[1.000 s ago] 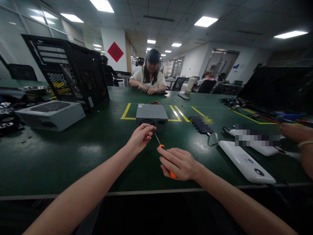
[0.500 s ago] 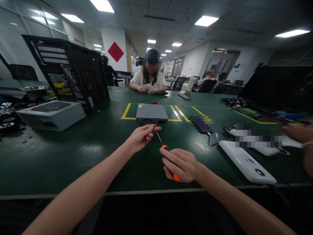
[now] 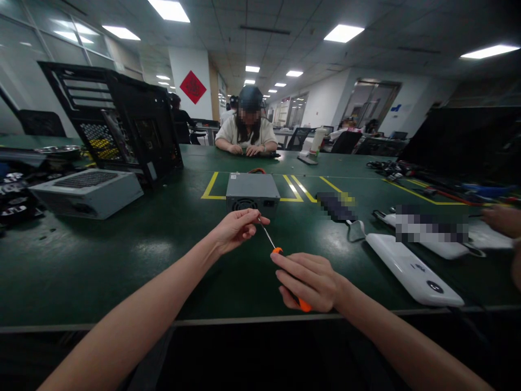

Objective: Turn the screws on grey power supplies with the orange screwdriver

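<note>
My right hand (image 3: 310,281) is wrapped round the orange handle of a screwdriver (image 3: 280,252), whose thin metal shaft points up and to the left. My left hand (image 3: 236,228) pinches the tip of that shaft with thumb and fingers; whether a screw sits there I cannot make out. Both hands hover over the dark green table (image 3: 122,260), just in front of a grey power supply unit (image 3: 252,192) whose fan grille faces me.
A second grey power supply (image 3: 87,191) and an open black computer case (image 3: 122,122) stand at the left. White flat devices (image 3: 411,270) and cables lie at the right, near another person's hand (image 3: 502,220). A person sits across the table (image 3: 246,127). Yellow tape marks the tabletop (image 3: 211,185).
My right hand has drawn the screwdriver handle slightly down and to the right. My left hand stays pinched on the shaft's tip, its fingers a little more extended.
</note>
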A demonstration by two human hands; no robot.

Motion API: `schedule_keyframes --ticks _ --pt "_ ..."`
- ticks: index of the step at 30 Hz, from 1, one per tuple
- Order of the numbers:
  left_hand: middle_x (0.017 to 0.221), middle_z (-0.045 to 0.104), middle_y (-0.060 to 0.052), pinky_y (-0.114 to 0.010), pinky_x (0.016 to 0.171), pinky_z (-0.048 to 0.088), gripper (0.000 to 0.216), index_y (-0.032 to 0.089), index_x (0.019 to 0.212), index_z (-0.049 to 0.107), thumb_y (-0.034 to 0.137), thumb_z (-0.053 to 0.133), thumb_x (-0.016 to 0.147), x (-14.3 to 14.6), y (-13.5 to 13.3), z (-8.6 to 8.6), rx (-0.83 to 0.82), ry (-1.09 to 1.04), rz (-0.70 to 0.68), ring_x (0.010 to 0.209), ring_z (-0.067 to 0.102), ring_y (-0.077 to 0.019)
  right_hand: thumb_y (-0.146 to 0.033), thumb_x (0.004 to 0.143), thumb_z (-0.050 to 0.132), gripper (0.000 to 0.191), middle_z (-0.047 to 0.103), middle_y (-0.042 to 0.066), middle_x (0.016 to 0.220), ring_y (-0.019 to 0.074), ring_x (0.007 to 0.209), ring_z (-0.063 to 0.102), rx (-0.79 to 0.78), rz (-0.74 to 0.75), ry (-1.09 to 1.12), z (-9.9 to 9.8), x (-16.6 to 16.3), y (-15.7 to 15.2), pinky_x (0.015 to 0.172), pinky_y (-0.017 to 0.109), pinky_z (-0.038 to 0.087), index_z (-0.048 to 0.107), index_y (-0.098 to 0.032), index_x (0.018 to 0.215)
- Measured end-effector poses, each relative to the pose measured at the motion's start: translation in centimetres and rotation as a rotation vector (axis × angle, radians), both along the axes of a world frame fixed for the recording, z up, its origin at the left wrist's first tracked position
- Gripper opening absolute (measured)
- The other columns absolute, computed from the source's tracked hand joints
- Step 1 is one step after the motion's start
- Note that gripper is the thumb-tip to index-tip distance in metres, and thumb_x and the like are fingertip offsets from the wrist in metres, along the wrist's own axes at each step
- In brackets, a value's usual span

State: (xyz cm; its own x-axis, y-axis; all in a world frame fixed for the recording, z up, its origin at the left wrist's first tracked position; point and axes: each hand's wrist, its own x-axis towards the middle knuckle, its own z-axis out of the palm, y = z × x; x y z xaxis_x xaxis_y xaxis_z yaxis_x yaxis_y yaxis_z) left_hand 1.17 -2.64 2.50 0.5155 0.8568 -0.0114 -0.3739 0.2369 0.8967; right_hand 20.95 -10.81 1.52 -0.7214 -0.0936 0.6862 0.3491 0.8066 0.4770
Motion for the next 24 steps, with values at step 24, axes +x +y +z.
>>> schedule_keyframes --ticks 24 --pt "0.079 0.068 -0.004 -0.009 0.032 0.027 0.018 0.013 0.080 0.058 0.024 0.069 0.074 0.2 0.6 -0.7 0.098 0.068 0.013 0.040 0.046 -0.0002 -0.019 0.077 0.052 0.012 0.070 0.014 0.094 0.0132 0.071 0.065 0.002 -0.039 -0.006 -0.3 0.1 0.2 0.059 0.023 0.056 0.058 -0.013 0.087"
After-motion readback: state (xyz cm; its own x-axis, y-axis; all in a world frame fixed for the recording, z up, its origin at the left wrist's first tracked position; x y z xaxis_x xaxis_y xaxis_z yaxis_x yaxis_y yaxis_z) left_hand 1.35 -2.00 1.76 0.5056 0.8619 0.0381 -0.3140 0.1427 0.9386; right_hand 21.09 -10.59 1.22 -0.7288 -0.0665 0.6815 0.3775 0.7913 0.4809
